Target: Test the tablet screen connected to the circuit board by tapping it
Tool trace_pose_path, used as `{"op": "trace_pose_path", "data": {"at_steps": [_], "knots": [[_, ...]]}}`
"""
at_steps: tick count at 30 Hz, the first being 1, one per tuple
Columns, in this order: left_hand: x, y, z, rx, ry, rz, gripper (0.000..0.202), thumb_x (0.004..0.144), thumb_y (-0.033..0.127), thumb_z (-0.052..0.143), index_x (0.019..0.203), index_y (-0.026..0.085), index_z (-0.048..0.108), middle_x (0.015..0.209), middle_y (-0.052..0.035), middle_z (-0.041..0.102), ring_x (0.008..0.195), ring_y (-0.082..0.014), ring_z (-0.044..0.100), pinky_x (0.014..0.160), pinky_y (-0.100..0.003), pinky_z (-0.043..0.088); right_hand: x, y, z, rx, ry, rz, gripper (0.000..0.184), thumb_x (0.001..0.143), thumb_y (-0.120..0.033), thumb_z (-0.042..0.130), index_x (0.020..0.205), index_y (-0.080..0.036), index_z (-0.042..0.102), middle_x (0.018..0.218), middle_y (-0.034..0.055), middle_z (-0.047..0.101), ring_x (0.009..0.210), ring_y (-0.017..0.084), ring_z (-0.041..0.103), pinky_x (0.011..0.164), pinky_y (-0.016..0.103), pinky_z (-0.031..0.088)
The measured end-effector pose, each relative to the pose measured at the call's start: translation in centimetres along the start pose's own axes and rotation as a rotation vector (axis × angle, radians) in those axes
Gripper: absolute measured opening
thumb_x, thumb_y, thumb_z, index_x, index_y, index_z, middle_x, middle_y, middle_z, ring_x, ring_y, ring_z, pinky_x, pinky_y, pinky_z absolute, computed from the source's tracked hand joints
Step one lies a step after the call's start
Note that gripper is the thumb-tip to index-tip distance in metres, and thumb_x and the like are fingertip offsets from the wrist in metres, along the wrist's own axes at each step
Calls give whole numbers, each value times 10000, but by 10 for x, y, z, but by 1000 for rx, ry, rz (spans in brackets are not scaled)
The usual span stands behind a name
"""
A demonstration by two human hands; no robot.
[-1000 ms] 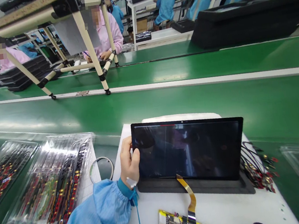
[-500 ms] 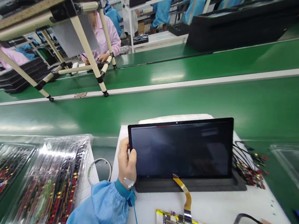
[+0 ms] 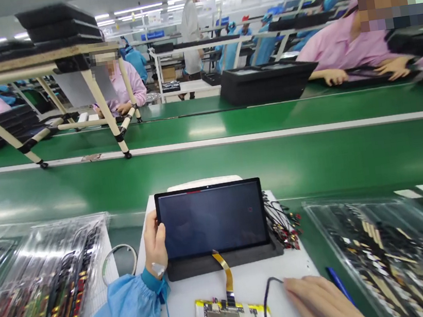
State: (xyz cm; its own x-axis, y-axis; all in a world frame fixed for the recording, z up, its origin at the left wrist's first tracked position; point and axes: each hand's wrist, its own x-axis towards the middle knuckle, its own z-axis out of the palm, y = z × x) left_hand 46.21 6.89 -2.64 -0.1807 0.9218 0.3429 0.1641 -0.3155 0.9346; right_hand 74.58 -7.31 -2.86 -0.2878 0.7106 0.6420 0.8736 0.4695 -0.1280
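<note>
My left hand [image 3: 155, 243], in a blue sleeve, grips the left edge of a tablet screen [image 3: 212, 219] with the thumb at the front. The screen leans upright on a dark grey stand [image 3: 225, 261]; its display is dark. From its lower edge a gold ribbon cable [image 3: 226, 271] runs down to a circuit board with yellow edging [image 3: 232, 314], lying flat and cut off below. My right hand [image 3: 319, 300] is low on the right, fingers together on the end of a black cable [image 3: 266, 297]. That cable curves down over the board's right side; its tip is hidden by the fingers.
Under the screen lies a white board [image 3: 182, 292]. Clear trays of cables [image 3: 70, 270] and of strip parts [image 3: 387, 249] flank it. A bundle of loose wires [image 3: 284, 221] and a blue pen-like object [image 3: 339, 284] lie right. Beyond runs a green conveyor [image 3: 212, 163], with co-workers behind.
The view has tilted up and turned right, so the screen appears further left. My right hand has come more into view with the black cable. My left hand keeps its grip on the screen.
</note>
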Motion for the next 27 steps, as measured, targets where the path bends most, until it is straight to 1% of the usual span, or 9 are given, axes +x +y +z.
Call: {"op": "trace_pose_path", "data": {"at_steps": [4,7,12,14,17,20,22,24,27], "knots": [[2,-4,0,-25,42,-21,335,799,414,459,1017,183,565,1002,-45,610,941,-211,559,834,-305,430,11,-4,0,67,42,53,144,930,-260,423,947,-205,555,865,1,633,784,142,589,737,242,478],[5,-12,-2,-56,73,-49,361,799,438,448,1029,184,563,1032,-49,594,992,-214,536,878,-311,404,8,-3,2,84,77,135,174,923,-254,424,1041,-205,542,915,11,623,850,143,581,765,239,482],[14,-28,-3,-138,112,-104,383,783,450,448,1042,189,555,1046,-49,579,966,-198,532,820,-289,412,1,1,17,46,-107,263,327,931,-366,369,1206,-235,486,1176,63,523,1085,199,503,830,317,486],[17,-29,-2,-171,130,-113,384,780,463,444,1029,192,556,1049,-48,573,948,-188,531,786,-276,415,9,3,23,14,-185,230,358,934,-386,348,1239,-236,459,1252,76,471,1160,223,443,875,366,464],[20,-26,-1,-209,150,-122,384,777,493,452,990,194,563,1021,-43,576,890,-170,536,736,-259,415,32,5,29,-80,-240,56,410,936,-378,334,1304,-208,388,1267,84,470,1224,236,370,910,393,433],[20,-22,0,-231,161,-128,407,761,529,474,969,192,571,981,-39,586,836,-158,537,692,-249,410,55,6,29,-192,-182,-75,495,937,-366,317,1392,-196,226,1296,70,450,1281,259,267,921,406,411],[19,-21,0,-238,169,-132,436,747,556,484,962,188,577,972,-40,592,820,-154,537,680,-246,407,62,5,28,-219,-89,-51,520,940,-351,291,1413,-198,138,1323,69,418,1297,272,224,918,418,404],[18,-22,0,-240,176,-142,465,732,579,493,961,185,582,980,-44,596,820,-153,540,677,-245,408,61,3,29,-177,-22,13,514,943,-332,275,1414,-189,127,1317,91,413,1279,266,265,914,412,409],[17,-24,-1,-238,174,-166,489,726,589,495,980,180,580,983,-51,599,836,-160,546,679,-248,416,49,3,32,-83,-19,59,482,935,-327,306,1388,-180,227,1292,129,410,1190,242,399,893,382,436]]}}
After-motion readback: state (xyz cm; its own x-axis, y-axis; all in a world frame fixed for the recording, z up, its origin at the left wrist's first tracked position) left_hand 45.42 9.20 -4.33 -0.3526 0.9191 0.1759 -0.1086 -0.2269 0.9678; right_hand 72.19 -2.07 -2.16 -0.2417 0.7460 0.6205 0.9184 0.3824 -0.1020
